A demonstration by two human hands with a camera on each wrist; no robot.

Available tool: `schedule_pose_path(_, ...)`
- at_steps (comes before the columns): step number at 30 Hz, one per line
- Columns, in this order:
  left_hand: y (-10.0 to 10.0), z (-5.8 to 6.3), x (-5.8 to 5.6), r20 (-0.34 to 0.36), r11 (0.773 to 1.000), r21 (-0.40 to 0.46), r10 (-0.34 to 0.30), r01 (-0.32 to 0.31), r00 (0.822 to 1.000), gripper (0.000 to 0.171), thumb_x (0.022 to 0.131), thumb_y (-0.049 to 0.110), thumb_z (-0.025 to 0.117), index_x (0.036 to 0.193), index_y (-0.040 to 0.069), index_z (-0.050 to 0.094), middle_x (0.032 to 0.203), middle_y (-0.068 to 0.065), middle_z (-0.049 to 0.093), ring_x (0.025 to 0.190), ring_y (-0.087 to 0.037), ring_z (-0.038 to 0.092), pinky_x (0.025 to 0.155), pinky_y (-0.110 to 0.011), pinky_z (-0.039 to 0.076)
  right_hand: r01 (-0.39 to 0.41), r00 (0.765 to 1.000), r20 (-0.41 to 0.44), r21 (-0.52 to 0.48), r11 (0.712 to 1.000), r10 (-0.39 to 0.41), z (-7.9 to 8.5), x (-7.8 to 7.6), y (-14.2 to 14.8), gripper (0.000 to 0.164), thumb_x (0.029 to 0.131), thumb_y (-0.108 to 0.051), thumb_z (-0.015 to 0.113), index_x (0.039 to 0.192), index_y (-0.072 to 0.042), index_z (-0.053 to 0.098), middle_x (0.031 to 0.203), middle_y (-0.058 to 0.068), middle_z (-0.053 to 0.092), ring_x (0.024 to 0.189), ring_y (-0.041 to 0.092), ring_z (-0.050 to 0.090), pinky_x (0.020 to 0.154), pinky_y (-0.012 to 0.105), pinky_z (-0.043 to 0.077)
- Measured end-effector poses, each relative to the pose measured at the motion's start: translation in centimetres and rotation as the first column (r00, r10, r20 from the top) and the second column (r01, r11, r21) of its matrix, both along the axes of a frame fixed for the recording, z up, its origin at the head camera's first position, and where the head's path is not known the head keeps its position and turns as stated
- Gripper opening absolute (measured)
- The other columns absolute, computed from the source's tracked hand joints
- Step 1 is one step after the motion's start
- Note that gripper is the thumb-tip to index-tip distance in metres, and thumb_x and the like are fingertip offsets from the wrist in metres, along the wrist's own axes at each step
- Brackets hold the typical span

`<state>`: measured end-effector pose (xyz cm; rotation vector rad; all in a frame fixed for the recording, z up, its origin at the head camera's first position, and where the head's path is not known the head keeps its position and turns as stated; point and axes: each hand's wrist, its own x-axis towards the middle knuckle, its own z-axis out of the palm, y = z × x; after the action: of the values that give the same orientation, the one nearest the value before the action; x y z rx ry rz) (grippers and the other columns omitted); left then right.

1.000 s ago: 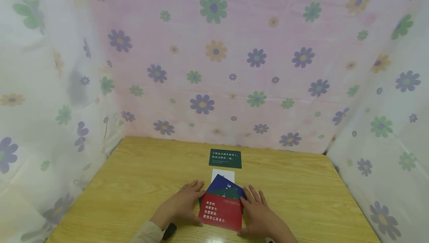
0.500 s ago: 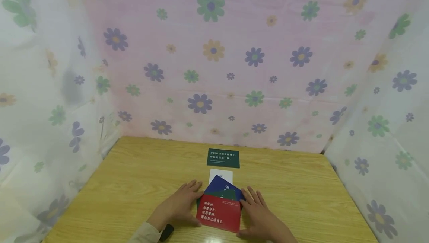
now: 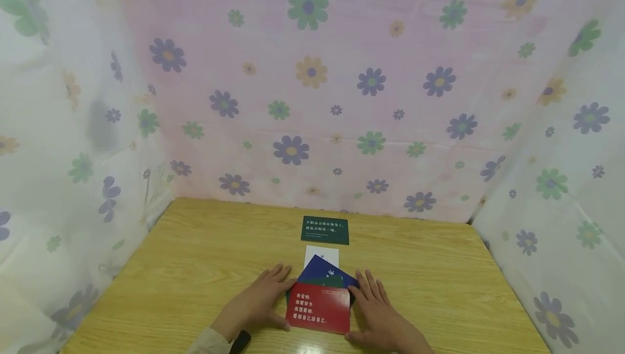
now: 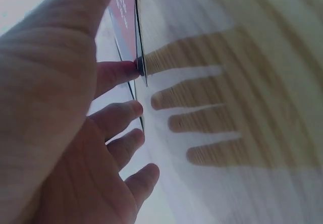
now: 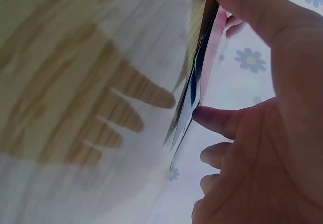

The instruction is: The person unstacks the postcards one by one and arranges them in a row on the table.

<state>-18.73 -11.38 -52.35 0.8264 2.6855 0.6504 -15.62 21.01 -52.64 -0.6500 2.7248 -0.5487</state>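
A red card [image 3: 318, 310] with white writing lies on top of a blue card [image 3: 314, 270] and a green card [image 3: 334, 282], which stick out at angles. My left hand [image 3: 256, 302] is at the pile's left side, fingers extended; in the left wrist view its index fingertip [image 4: 132, 68] touches the edge of the cards. On the other side, my right hand [image 3: 383, 313] has its index fingertip [image 5: 202, 114] against the cards' edges and its thumb by the red card's lower corner. A white card [image 3: 322, 255] is partly covered by the blue one.
Farther back on the wooden table [image 3: 219, 245] lies a dark green card [image 3: 325, 230] with white writing. Flower-patterned cloth [image 3: 312, 99] hangs behind the table and along both sides. A black band [image 3: 240, 342] shows at the left wrist.
The right hand's fingers have shifted slightly outward from the pile, and the left hand has eased slightly left. The red card's lower edge is slightly higher; the view itself has drifted a little.
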Motion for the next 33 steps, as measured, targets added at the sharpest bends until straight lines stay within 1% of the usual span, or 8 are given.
schedule_pose_path(7,-0.16,-0.18,0.20,0.014,1.000,0.027,-0.002,0.001,1.000,0.101,0.069,0.052,0.089,0.151,0.008,0.049,0.164,-0.021,0.029,0.153,-0.044,0.022,0.124,-0.062,0.020,0.002,1.000,0.003,-0.026,1.000,-0.002,-0.46,-0.22,0.20,0.100,0.079,-0.067,0.072,0.153,-0.007,0.038,0.170,0.018,0.011,0.156,0.044,-0.001,0.124,0.067,0.007)
schedule_pose_path(11,-0.48,-0.51,0.08,0.037,0.998,0.056,-0.001,-0.001,0.999,0.102,0.069,0.054,0.088,0.151,0.009,0.049,0.166,-0.022,0.026,0.153,-0.044,0.021,0.124,-0.061,0.019,-0.008,1.000,-0.011,-0.068,0.998,0.007,-0.18,-0.16,0.20,0.099,0.080,-0.066,0.071,0.152,-0.007,0.039,0.170,0.020,0.013,0.156,0.046,0.001,0.123,0.069,0.008)
schedule_pose_path(14,-0.67,-0.50,0.02,0.033,0.998,0.062,-0.005,0.003,0.999,0.102,0.069,0.056,0.088,0.151,0.009,0.049,0.166,-0.023,0.025,0.153,-0.044,0.021,0.124,-0.062,0.019,-0.019,0.999,-0.028,-0.101,0.995,0.017,0.01,-0.16,0.21,0.097,0.081,-0.065,0.072,0.151,-0.006,0.039,0.169,0.020,0.014,0.155,0.046,0.002,0.122,0.070,0.009)
schedule_pose_path(19,-0.75,-0.22,0.19,0.001,0.998,0.057,-0.011,0.011,1.000,0.103,0.067,0.054,0.090,0.149,0.006,0.050,0.165,-0.024,0.026,0.153,-0.045,0.021,0.124,-0.062,0.019,-0.029,0.999,-0.036,-0.128,0.991,0.024,-0.21,-0.31,0.32,0.094,0.081,-0.063,0.073,0.151,-0.009,0.039,0.170,0.020,0.014,0.156,0.046,0.001,0.122,0.071,0.008)
schedule_pose_path(23,-0.75,-0.17,0.34,-0.030,0.999,0.047,-0.008,0.010,1.000,0.100,0.067,0.053,0.091,0.147,0.006,0.053,0.166,-0.021,0.027,0.154,-0.042,0.020,0.125,-0.061,0.017,-0.032,0.999,-0.043,-0.130,0.991,0.027,-0.30,-0.34,0.38,0.097,0.080,-0.064,0.073,0.152,-0.010,0.037,0.170,0.019,0.014,0.156,0.046,0.001,0.121,0.071,0.007)
schedule_pose_path(26,-0.73,-0.22,0.34,-0.084,0.999,0.032,-0.015,0.018,0.996,0.097,0.068,0.051,0.091,0.145,0.005,0.055,0.166,-0.019,0.028,0.154,-0.041,0.020,0.125,-0.060,0.016,-0.037,0.997,-0.066,-0.129,0.991,0.029,-0.23,-0.30,0.42,0.098,0.080,-0.064,0.073,0.152,-0.009,0.037,0.169,0.019,0.015,0.156,0.046,0.002,0.122,0.071,0.007)
schedule_pose_path(30,-0.66,-0.13,0.33,-0.164,0.999,0.029,-0.038,0.044,0.986,0.097,0.066,0.049,0.092,0.143,0.002,0.057,0.165,-0.019,0.029,0.154,-0.041,0.021,0.125,-0.059,0.019,-0.041,0.994,-0.110,-0.127,0.991,0.027,0.03,-0.15,0.51,0.099,0.079,-0.062,0.076,0.151,-0.007,0.038,0.168,0.022,0.017,0.155,0.047,0.005,0.122,0.070,0.009)
schedule_pose_path(33,-0.57,-0.03,0.35,-0.186,0.998,0.027,-0.046,0.052,0.981,0.098,0.065,0.050,0.092,0.143,0.003,0.056,0.167,-0.018,0.025,0.154,-0.041,0.019,0.125,-0.058,0.018,-0.041,0.990,-0.139,-0.129,0.991,0.022,0.25,-0.06,0.64,0.098,0.077,-0.060,0.079,0.149,-0.005,0.041,0.167,0.023,0.020,0.155,0.048,0.008,0.121,0.071,0.010)
